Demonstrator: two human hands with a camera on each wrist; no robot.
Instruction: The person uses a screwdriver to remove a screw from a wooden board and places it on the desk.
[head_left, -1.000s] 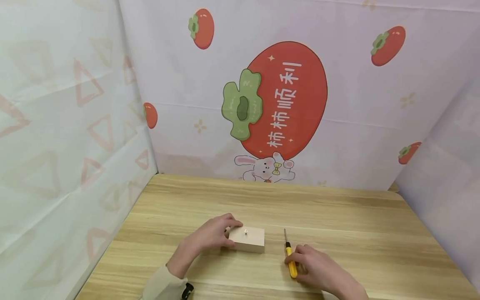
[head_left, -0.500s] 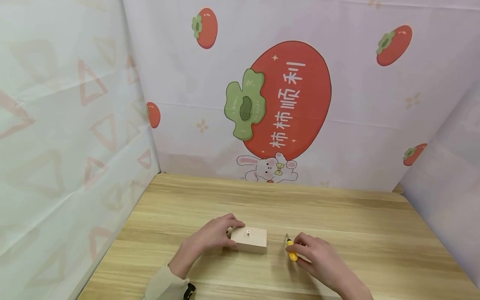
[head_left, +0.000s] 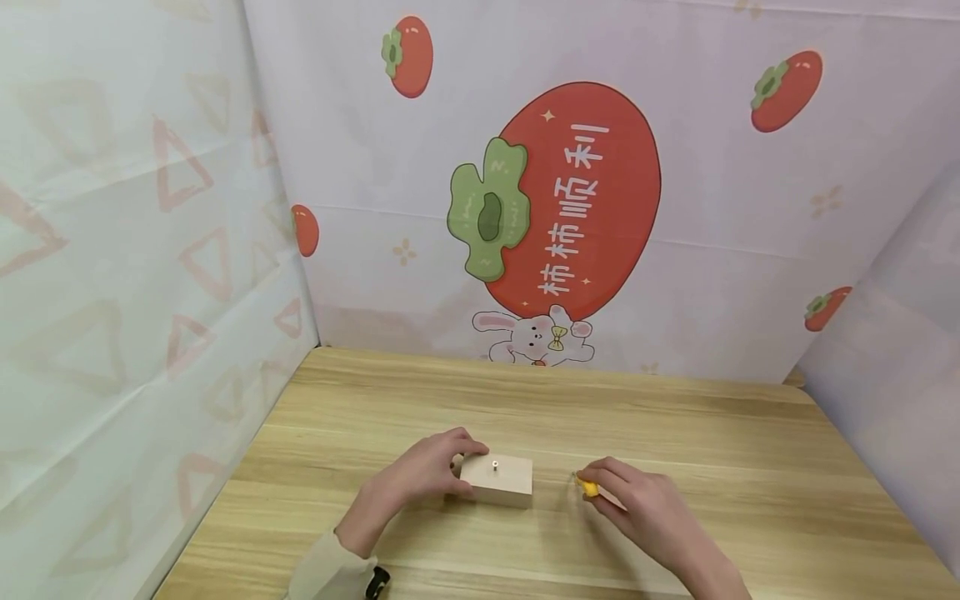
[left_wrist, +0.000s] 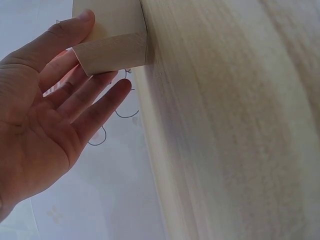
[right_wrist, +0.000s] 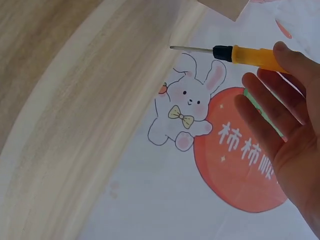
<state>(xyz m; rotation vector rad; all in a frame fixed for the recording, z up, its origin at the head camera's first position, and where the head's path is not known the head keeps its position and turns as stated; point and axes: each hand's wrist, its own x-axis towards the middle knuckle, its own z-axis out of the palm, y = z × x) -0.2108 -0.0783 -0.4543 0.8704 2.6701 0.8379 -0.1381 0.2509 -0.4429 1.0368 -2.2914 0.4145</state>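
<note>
My left hand (head_left: 426, 468) holds the left end of a pale wooden block (head_left: 504, 493), thumb on the near side and fingers on the far side. A small screw (head_left: 495, 466) stands up from the block's top face. In the left wrist view the block's end (left_wrist: 112, 52) sits between thumb and fingertips. To the right of the block, my right hand (head_left: 639, 502) pinches a screwdriver (right_wrist: 255, 57) by its yellow handle. The right wrist view shows its black collar and thin metal shaft, the tip directed down toward the tabletop.
Everything is over a wood-grain table (head_left: 675, 425). A printed cloth backdrop (head_left: 360, 283) with persimmons and a rabbit rises at the table's far edge. White cloth walls (head_left: 112, 275) close in the sides. A dark band (head_left: 378, 582) shows at the left sleeve.
The screwdriver, earlier lying back with its shaft pointing away, has been lifted and tilted toward upright in my right hand, which moved slightly farther away. The left hand keeps holding the block.
</note>
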